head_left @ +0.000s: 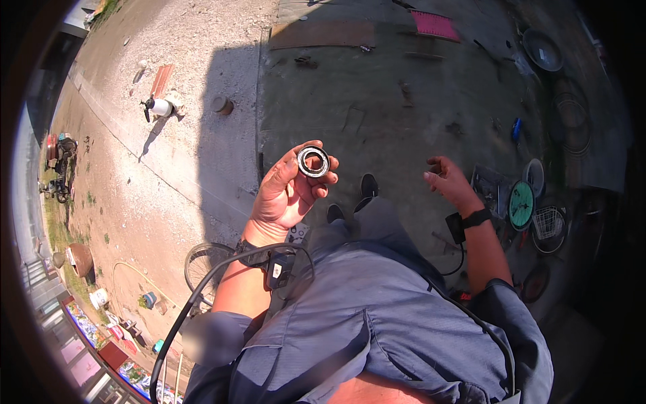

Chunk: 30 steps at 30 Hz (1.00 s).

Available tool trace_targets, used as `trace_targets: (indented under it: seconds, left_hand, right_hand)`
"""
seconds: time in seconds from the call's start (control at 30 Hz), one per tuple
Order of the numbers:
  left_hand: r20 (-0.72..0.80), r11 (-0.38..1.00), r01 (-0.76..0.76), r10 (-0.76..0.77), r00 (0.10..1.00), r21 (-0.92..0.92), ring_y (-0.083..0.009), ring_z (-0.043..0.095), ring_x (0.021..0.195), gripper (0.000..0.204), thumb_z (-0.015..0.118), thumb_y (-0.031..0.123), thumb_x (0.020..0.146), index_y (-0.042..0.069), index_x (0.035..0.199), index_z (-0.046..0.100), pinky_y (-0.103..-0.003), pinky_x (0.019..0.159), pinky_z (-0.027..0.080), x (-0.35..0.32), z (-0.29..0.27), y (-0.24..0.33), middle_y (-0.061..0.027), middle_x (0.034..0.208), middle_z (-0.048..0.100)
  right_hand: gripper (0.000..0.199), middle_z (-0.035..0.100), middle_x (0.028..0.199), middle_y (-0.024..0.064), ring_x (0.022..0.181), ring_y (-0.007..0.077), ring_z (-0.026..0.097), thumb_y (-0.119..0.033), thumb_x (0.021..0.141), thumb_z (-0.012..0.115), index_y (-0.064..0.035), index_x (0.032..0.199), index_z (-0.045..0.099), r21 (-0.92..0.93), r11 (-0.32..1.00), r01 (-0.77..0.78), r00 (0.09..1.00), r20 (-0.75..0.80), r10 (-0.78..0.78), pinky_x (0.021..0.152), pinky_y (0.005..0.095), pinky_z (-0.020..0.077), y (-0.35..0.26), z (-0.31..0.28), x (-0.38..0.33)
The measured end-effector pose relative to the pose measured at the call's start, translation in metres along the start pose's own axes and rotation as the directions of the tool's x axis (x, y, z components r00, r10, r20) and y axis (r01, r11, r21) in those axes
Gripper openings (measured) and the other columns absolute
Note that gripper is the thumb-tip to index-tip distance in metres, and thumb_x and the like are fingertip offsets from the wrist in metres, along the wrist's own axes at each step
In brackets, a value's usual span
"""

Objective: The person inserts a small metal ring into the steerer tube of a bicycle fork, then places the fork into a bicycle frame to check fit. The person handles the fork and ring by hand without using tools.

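My left hand [286, 192] is raised in front of me, palm up, and its fingertips hold a round metal bearing ring [313, 161] with a dark inner band. My right hand [445, 178] hovers to the right at about the same height, fingers loosely curled and holding nothing. Both wrists wear dark bands, and a black cable runs from the left one. My dark shoes [356, 196] show below the hands on the grey concrete floor [377, 101].
A white spray bottle [158, 106] lies on the sunlit gravel at the left. A bicycle wheel [202, 262] is by my left elbow. At the right stand a teal round disc [521, 205], a wire basket [548, 223] and dark pans [542, 48]. A pink mat [435, 25] lies far back.
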<state>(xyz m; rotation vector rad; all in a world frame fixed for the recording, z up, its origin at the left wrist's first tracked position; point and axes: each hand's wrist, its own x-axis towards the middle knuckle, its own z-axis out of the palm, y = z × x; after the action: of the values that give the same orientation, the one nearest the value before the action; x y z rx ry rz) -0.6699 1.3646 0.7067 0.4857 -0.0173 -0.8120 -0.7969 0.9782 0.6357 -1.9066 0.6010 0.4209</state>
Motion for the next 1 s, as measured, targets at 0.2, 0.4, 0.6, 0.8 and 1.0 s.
trace_targets:
  seconds: [0.2,0.4,0.6,0.8,1.0]
  left_hand:
    - [0.047,0.991,0.113,-0.110,0.993,-0.068,-0.0319,0.073,0.103,0.051,0.062,0.036,0.104,0.001,0.140,0.057,-0.034,0.079,0.063,0.066,0.003,0.009,-0.0236,0.120,0.070]
    - [-0.162,0.952,0.194,-0.158,0.974,0.237,-0.0284,0.074,0.099,0.042,0.066,0.028,0.102,0.002,0.135,0.060,-0.033,0.079,0.063,0.149,-0.016,0.023,-0.0201,0.116,0.071]
    - [-0.605,0.861,0.349,-0.063,0.794,0.369,-0.0267,0.075,0.093,0.025,0.069,0.015,0.098,0.009,0.122,0.064,-0.033,0.072,0.060,0.181,-0.068,0.048,-0.0093,0.100,0.074]
    - [-0.760,0.837,0.395,0.037,0.649,0.379,-0.0229,0.075,0.086,0.022,0.070,0.011,0.097,0.013,0.117,0.064,-0.033,0.070,0.060,0.178,-0.103,0.063,-0.0061,0.097,0.075]
    - [-0.754,0.826,0.384,0.073,0.653,0.412,-0.0229,0.074,0.087,0.027,0.071,0.007,0.095,0.010,0.120,0.062,-0.034,0.070,0.060,0.249,-0.109,0.082,-0.0058,0.098,0.073]
  right_hand:
    - [0.047,0.068,0.102,0.0046,0.074,0.0142,0.062,-0.037,0.095,0.074,-0.0035,0.125,0.062,0.359,0.861,-0.361,0.882,-0.170,0.440,0.060,0.0305,0.0430,0.111,-0.053,-0.034]
    - [0.035,0.064,0.090,-0.0002,0.068,0.0109,0.057,-0.038,0.099,0.070,-0.0083,0.116,0.062,0.519,0.706,-0.482,0.729,-0.210,0.652,0.057,0.0291,0.0396,0.170,-0.095,-0.031]
    - [0.039,0.065,0.098,0.0031,0.072,0.0134,0.061,-0.036,0.097,0.072,-0.0056,0.119,0.063,0.568,0.731,-0.378,0.793,-0.207,0.572,0.060,0.0319,0.0480,0.154,-0.149,0.051]
    - [0.050,0.067,0.102,0.0049,0.076,0.0136,0.063,-0.037,0.096,0.071,-0.0022,0.130,0.060,0.491,0.818,-0.300,0.875,-0.201,0.441,0.063,0.0311,0.0502,0.102,-0.198,0.148]
    - [0.042,0.065,0.100,0.0035,0.074,0.0117,0.061,-0.032,0.099,0.069,-0.0043,0.129,0.059,0.466,0.838,-0.283,0.886,-0.207,0.415,0.063,0.0278,0.0462,0.049,-0.219,0.228]
